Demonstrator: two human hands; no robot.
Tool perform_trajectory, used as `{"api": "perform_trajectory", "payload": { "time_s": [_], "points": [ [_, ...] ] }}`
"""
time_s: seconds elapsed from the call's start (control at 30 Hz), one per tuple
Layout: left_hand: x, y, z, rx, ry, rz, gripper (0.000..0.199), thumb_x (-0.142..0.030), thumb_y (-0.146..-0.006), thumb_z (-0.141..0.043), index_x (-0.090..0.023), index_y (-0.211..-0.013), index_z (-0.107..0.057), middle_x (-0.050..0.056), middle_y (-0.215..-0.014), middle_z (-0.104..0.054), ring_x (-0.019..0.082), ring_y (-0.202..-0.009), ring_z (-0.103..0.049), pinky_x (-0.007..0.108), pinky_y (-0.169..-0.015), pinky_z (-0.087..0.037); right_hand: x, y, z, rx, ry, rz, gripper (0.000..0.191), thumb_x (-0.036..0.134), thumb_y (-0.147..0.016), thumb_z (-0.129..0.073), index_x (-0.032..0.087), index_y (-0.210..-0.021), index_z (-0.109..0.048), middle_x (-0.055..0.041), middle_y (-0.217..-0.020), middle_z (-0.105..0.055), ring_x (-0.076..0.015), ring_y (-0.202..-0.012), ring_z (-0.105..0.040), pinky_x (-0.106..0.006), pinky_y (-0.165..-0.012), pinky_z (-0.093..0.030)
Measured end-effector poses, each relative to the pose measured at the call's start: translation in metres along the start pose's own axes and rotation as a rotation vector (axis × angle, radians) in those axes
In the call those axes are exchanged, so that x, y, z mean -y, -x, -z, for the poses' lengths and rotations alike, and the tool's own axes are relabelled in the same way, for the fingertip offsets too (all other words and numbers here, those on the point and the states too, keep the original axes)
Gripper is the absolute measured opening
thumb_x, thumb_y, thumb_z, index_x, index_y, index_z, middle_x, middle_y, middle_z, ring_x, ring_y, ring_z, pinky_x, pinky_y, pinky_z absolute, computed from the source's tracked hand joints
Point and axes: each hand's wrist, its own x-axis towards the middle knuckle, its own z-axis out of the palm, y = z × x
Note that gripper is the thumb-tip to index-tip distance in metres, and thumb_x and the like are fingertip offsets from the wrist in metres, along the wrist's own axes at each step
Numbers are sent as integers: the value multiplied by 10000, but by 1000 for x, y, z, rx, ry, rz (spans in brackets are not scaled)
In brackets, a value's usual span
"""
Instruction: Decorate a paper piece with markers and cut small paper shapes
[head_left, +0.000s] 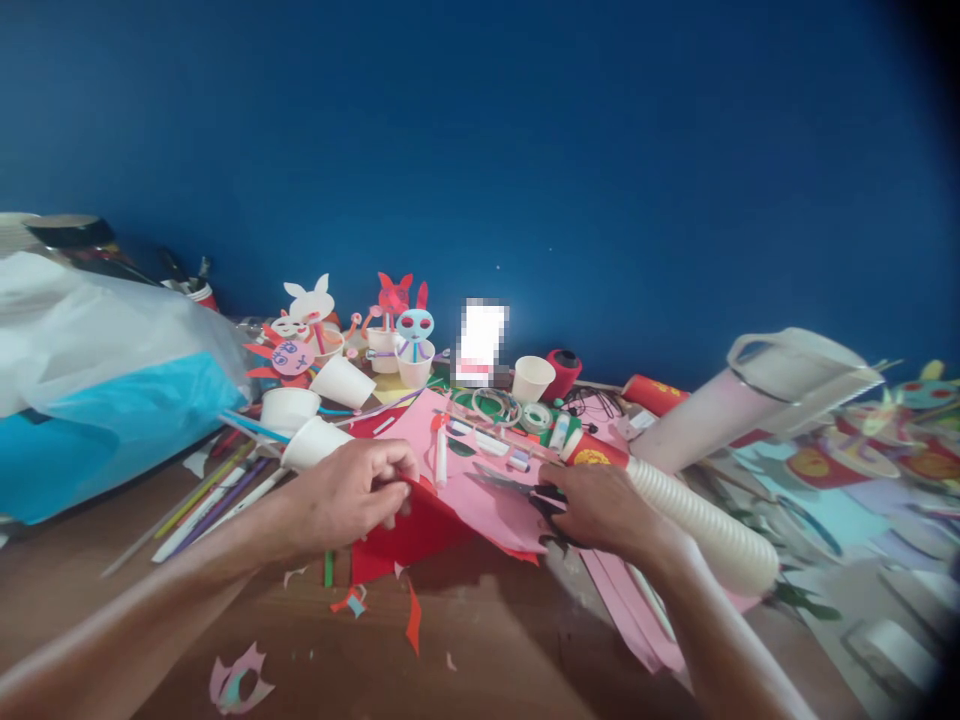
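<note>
Head view: a blue wall [480,150] stands behind a brown counter [300,640]. The pink paper [495,515], lying on the counter at centre, is the reference for all positions below.

A white and blue plastic bag [120,350] occupies the area well to its left. A pale jug [701,420] leans to its right, on the far side of a nested cup stack [705,525], which lies on its side. Red paper [390,555] extends from beneath the pink paper, toward the left and near side.

The right hand [607,505] is at the right part of the pink paper, fingers closed on the black handles of the scissors [499,483]. The blades point left, above the pink paper. The left hand [360,490] is at its left edge, fingers curled narrow; whether they grip a sheet cannot be determined.

Beyond the pink paper, a blue-faced paper figure [415,325] stands in a white cup [415,367]. A white marker [441,458] rests on the pink paper. A cut pink scrap [240,682] lies nearer the onlooker's foreground, left of it.
</note>
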Motion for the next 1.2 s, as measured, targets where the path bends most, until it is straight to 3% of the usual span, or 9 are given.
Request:
{"api": "perform_trajectory", "payload": {
  "time_s": [0.27,0.4,0.53,0.7,0.8,0.9,1.03,1.2],
  "points": [
    [7,-6,-7,-16,137,-16,133,-283,-782,-383,-179,-841,-441,25,-664,-652,136,-523,-581,227,-437,-400,-7,-5,-3,11,11,-97,270,210,-684,-475,208,-938,-564,-76,-923,-656,-249,-837,-586,-289,-606,-313],
    [-1,-3,-8,18,66,0,173,-301,-808,-351,-178,-861,-460,-5,-544,-622,105,-428,-491,216,-425,-341,-7,-6,-5,3,11,-84,234,236,-690,-469,204,-902,-564,-72,-880,-659,-250,-804,-588,-286,-588,-303],
    [-13,1,-7,49,75,30,211,-373,-788,-396,-177,-805,-473,9,-560,-622,128,-513,-544,214,-457,-373,-9,-7,-8,-8,5,-70,209,238,-694,-465,203,-876,-561,-67,-868,-657,-248,-796,-589,-282,-577,-295],
    [-16,0,-10,-44,100,59,209,-386,-756,-454,-178,-745,-458,4,-535,-610,124,-488,-547,202,-431,-379,-13,-6,-7,-2,-14,-54,229,214,-674,-483,207,-887,-568,-63,-874,-654,-242,-806,-585,-278,-584,-302],
    [-12,-3,-12,-33,196,49,151,-322,-762,-462,-177,-799,-444,-3,-537,-614,85,-399,-489,182,-389,-355,-15,-1,2,15,-65,-43,215,267,-679,-515,228,-880,-582,-49,-878,-654,-240,-804,-583,-272,-579,-314],
    [-9,-6,-12,-29,338,36,161,-293,-766,-465,-179,-876,-437,-14,-554,-614,57,-322,-435,169,-341,-328,-18,8,17,11,-163,-40,219,360,-700,-539,260,-886,-595,-22,-863,-657,-227,-772,-586,-269,-574,-337],
    [-8,-10,-15,-126,538,83,211,-282,-742,-510,-198,-926,-453,-26,-633,-599,68,-363,-495,175,-341,-379,-28,19,33,-9,-373,-37,361,424,-696,-572,270,-1023,-568,-21,-886,-652,-214,-766,-586,-281,-627,-393],
    [-5,-12,-21,-188,557,54,200,-234,-715,-526,-200,-909,-489,-22,-687,-572,103,-548,-566,207,-461,-459,-39,23,32,24,-822,137,420,379,-726,-585,200,-1094,-490,-36,-869,-595,-167,-756,-549,-254,-646,-424]
  ]
}}
